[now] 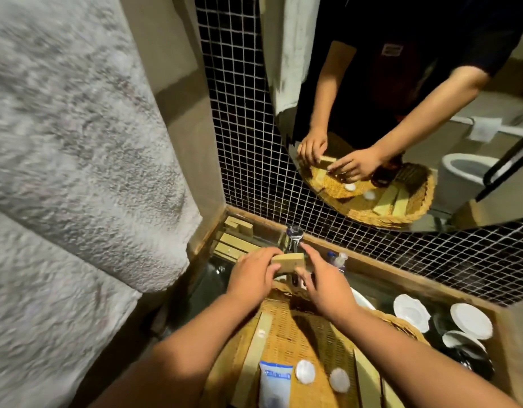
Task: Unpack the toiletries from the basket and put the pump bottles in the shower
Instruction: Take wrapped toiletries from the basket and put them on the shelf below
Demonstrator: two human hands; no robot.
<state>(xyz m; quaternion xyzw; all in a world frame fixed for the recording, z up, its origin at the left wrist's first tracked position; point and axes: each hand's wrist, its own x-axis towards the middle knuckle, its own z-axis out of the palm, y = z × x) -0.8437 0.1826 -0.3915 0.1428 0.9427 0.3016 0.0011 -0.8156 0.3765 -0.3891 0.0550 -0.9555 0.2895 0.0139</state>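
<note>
A woven wicker basket (pixel 298 334) sits on the sink in front of me. It holds a white and blue tube (pixel 273 384), two round white pads (pixel 306 371), and long tan boxes (pixel 260 334). Both hands hold one small tan box (pixel 288 262) above the basket's far edge, near the chrome tap (pixel 294 240). My left hand (pixel 254 275) grips its left end and my right hand (pixel 325 278) its right end. In the mirror a dark amber bottle (pixel 387 170) stands in the basket; my right arm hides it in the direct view.
Several tan boxes (pixel 235 237) lie on the counter's far left corner. A small clear bottle (pixel 339 260) stands by the tiled wall. White scalloped dishes (pixel 412 312) sit at the right. A thick white towel (pixel 77 142) hangs close at the left. The mirror (pixel 401 98) shows a toilet behind.
</note>
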